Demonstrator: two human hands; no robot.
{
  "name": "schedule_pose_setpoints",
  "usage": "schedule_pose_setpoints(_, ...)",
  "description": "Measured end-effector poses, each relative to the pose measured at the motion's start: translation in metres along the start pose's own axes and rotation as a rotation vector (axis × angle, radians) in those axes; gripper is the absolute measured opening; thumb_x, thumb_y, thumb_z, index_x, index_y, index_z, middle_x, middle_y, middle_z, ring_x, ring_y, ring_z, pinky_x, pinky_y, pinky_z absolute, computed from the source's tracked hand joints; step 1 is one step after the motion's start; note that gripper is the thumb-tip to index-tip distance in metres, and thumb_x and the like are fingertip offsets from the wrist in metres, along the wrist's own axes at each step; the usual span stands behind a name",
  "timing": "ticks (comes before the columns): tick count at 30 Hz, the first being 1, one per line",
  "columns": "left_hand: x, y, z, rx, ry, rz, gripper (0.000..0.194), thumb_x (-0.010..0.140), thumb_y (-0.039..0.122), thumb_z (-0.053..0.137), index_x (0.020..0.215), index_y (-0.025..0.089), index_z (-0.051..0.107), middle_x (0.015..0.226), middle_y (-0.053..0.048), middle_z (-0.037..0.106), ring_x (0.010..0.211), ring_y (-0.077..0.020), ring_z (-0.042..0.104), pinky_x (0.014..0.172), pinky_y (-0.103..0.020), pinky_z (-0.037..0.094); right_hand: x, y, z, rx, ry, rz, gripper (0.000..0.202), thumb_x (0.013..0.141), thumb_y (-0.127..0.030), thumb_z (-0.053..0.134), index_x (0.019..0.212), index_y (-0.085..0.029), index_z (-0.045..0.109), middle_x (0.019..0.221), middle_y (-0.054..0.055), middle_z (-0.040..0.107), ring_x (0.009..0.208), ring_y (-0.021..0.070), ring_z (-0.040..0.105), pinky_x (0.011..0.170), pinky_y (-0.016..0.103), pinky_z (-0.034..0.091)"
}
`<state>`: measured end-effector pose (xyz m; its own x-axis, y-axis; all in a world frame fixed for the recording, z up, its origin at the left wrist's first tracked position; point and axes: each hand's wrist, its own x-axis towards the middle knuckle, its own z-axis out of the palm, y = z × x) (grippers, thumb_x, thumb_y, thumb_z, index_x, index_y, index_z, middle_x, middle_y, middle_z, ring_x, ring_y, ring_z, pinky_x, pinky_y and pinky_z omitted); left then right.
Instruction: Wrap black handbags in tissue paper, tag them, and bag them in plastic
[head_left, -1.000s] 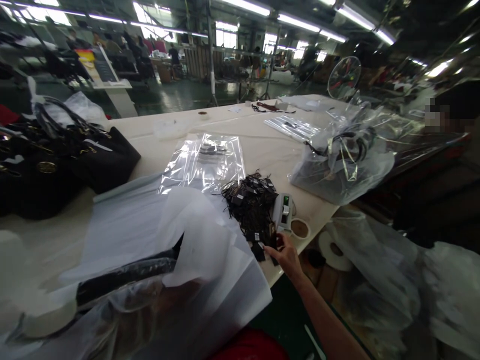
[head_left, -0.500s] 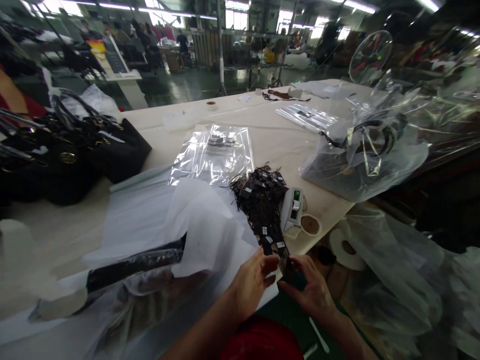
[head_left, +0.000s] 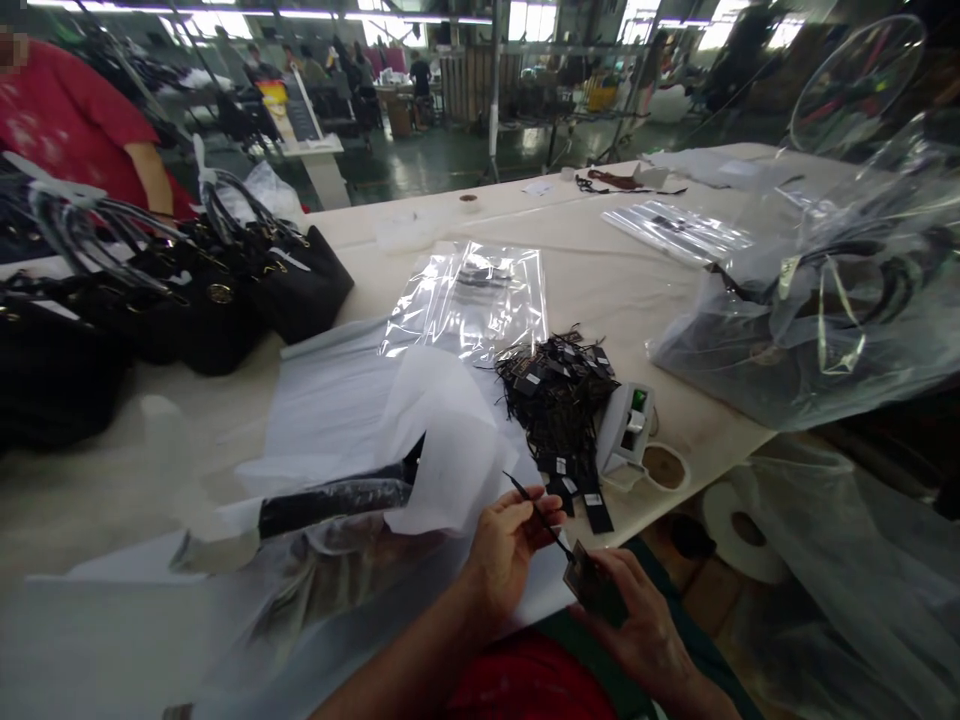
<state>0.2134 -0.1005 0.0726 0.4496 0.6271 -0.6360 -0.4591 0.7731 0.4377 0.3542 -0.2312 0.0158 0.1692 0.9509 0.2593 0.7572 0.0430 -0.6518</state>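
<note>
In my right hand (head_left: 637, 620) is a dark hang tag (head_left: 592, 588), low at the table's front edge. A thin black cord (head_left: 541, 518) runs up from the tag to my left hand (head_left: 510, 545), whose thumb and fingers pinch it. Just beyond both hands lies a heap of black tags with cords (head_left: 559, 400). White sheets (head_left: 442, 440) and a plastic-wrapped dark item (head_left: 330, 510) lie to the left of my left hand.
Black handbags (head_left: 217, 290) stand at the left, near a person in red (head_left: 82, 120). Clear plastic bags (head_left: 480, 300) lie mid-table. A white device (head_left: 626, 435) and a tape roll (head_left: 666, 467) sit right of the heap. A plastic-covered bag (head_left: 810, 320) stands at the right.
The view has turned left, showing more of the handbags and the person in red. The tag is now apart from the heap, and its cord is stretched between my hands.
</note>
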Motion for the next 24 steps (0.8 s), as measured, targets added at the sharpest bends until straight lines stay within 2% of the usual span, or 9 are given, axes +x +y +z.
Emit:
schedule_pose_setpoints(9,-0.002,0.001,-0.005,0.103,0.017,0.052,0.025,0.063,0.015,0.06,0.087,0.009,0.058,0.078,-0.011,0.069,0.065,-0.0188,0.065,0.067,-0.031,0.048,-0.002,-0.005,-0.001,-0.026,-0.009,-0.019,0.042,0.074,-0.034,0.07,0.112,-0.027,0.053,0.097,0.006,0.062,0.083,0.021,0.063,0.07,0.031,0.057)
schedule_pose_setpoints(16,-0.005,0.002,-0.009,0.247,0.05,0.114,0.024,0.055,0.021,0.063,0.077,0.012,0.061,0.07,-0.007,0.068,0.06,-0.0169,0.062,0.062,-0.029,0.045,-0.011,-0.005,0.002,-0.049,0.015,-0.055,0.043,0.075,-0.033,0.069,0.114,-0.027,0.053,0.097,0.007,0.062,0.083,0.0212,0.064,0.069,0.031,0.057)
schedule_pose_setpoints(22,-0.013,0.007,-0.012,0.357,0.059,0.306,0.016,0.06,0.027,0.068,0.068,0.014,0.063,0.052,0.002,0.055,0.049,-0.009,0.047,0.053,-0.023,0.036,-0.023,0.0,0.011,-0.073,-0.04,-0.06,0.04,0.072,-0.03,0.069,0.11,-0.028,0.059,0.099,0.008,0.064,0.088,0.0247,0.064,0.074,0.038,0.057)
schedule_pose_setpoints(24,-0.022,0.01,-0.015,0.455,0.014,0.382,0.013,0.065,0.028,0.066,0.066,0.015,0.064,0.053,0.001,0.054,0.051,-0.01,0.047,0.054,-0.024,0.037,-0.02,-0.007,0.013,-0.017,-0.097,-0.053,0.05,0.07,-0.032,0.071,0.118,-0.028,0.056,0.109,0.01,0.063,0.097,0.0274,0.063,0.079,0.04,0.056)
